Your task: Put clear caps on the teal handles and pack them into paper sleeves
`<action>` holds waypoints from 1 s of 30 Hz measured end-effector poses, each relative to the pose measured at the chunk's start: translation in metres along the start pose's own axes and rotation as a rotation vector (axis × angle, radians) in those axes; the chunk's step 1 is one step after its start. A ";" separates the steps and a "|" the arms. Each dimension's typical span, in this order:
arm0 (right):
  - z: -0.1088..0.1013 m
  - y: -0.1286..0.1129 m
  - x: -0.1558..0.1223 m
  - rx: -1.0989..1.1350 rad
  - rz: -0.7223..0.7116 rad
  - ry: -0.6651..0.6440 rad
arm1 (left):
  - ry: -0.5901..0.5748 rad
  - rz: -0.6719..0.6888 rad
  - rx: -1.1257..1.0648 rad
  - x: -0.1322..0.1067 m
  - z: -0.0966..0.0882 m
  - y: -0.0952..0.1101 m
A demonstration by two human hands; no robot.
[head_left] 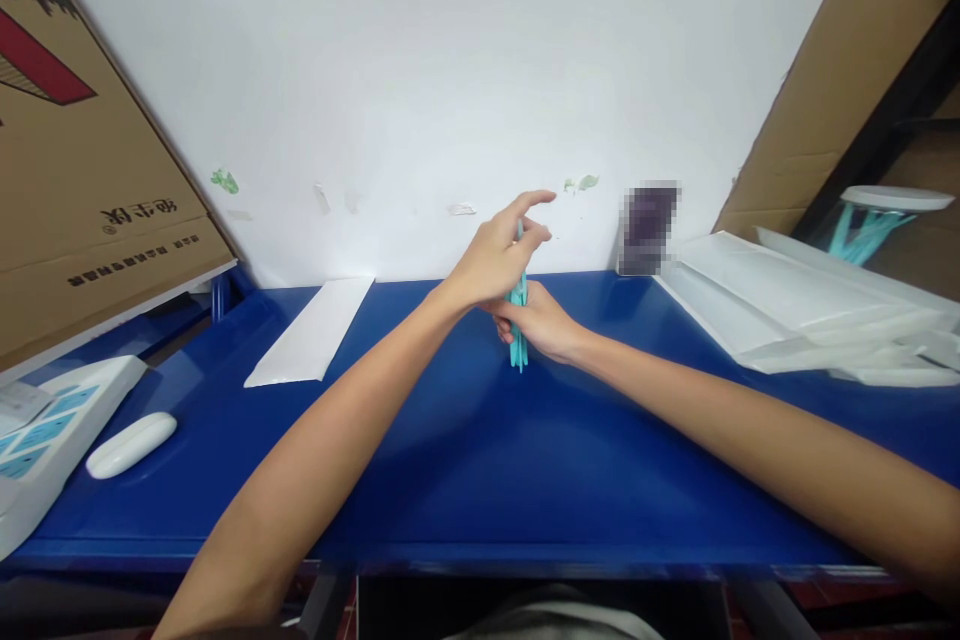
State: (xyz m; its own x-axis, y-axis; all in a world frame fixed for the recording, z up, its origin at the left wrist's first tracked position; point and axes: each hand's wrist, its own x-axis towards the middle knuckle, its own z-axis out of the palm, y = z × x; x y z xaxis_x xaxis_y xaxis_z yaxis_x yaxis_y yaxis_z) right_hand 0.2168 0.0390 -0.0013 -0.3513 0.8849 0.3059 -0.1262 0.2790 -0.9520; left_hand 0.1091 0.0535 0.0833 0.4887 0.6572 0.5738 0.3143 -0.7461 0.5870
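My right hand is closed around a bundle of thin teal sticks, held upright with their lower ends touching the blue table. My left hand is above it, thumb and forefinger pinching the top of one teal stick, the index finger stretched out. Both hands meet near the middle of the table, close to the white wall. The middle of the sticks is hidden by my fingers.
A white flat strip lies at the back left. A stack of white flat panels sits at the right, with more teal sticks behind. A white oval object, a white device and a cardboard box are at left.
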 end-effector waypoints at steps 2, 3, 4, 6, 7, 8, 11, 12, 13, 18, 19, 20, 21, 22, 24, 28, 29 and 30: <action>-0.001 -0.003 0.001 -0.011 -0.011 0.015 | -0.003 0.023 0.068 -0.001 -0.002 0.000; -0.002 -0.004 0.002 -0.018 -0.018 0.022 | -0.019 0.038 0.103 -0.001 -0.003 0.002; -0.003 -0.005 0.003 -0.027 -0.025 0.030 | -0.049 0.051 0.152 -0.002 -0.004 0.004; -0.005 -0.005 0.004 -0.045 -0.044 0.039 | -0.120 0.066 0.309 -0.003 -0.005 0.011; -0.006 -0.005 0.004 -0.053 -0.053 0.038 | -0.150 0.064 0.402 -0.004 -0.005 0.014; -0.007 -0.004 0.004 -0.058 -0.061 0.035 | -0.177 0.053 0.489 -0.005 -0.005 0.017; -0.008 -0.003 0.005 -0.066 -0.067 0.019 | -0.230 -0.005 0.633 -0.009 -0.002 0.021; -0.008 -0.003 0.005 -0.069 -0.065 0.019 | -0.243 -0.004 0.617 -0.010 -0.001 0.021; -0.009 -0.004 0.006 -0.073 -0.065 0.024 | -0.245 0.017 0.562 -0.009 0.000 0.021; -0.011 -0.014 0.007 -0.098 -0.105 0.113 | -0.008 0.162 0.130 0.008 -0.018 0.019; -0.012 -0.015 0.006 -0.112 -0.121 0.153 | 0.076 0.151 0.123 0.010 -0.028 0.016; -0.012 -0.014 0.005 -0.130 -0.137 0.199 | 0.152 0.126 0.152 0.009 -0.040 0.009; -0.012 -0.012 0.004 -0.156 -0.148 0.244 | 0.215 0.087 0.211 0.005 -0.053 0.000; -0.011 -0.008 0.002 -0.187 -0.154 0.281 | 0.263 0.027 0.308 -0.003 -0.067 -0.013; -0.010 0.001 -0.003 -0.248 -0.148 0.319 | 0.218 -0.193 0.611 -0.029 -0.095 -0.045; -0.008 0.009 -0.006 -0.299 -0.108 0.249 | -0.058 -0.918 0.957 -0.098 -0.141 -0.111; -0.009 0.007 -0.005 -0.296 -0.104 0.240 | -0.081 -1.031 0.978 -0.112 -0.148 -0.123; -0.011 0.005 -0.004 -0.292 -0.105 0.244 | -0.113 -1.137 0.965 -0.122 -0.153 -0.133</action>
State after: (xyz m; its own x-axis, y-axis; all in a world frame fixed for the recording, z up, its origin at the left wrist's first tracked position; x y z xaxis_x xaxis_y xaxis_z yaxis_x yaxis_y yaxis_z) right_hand 0.2277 0.0413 -0.0070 -0.1155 0.8986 0.4233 0.1316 0.4362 -0.8902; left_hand -0.1171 0.0888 0.0230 -0.3352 0.9421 0.0091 0.9407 0.3341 0.0584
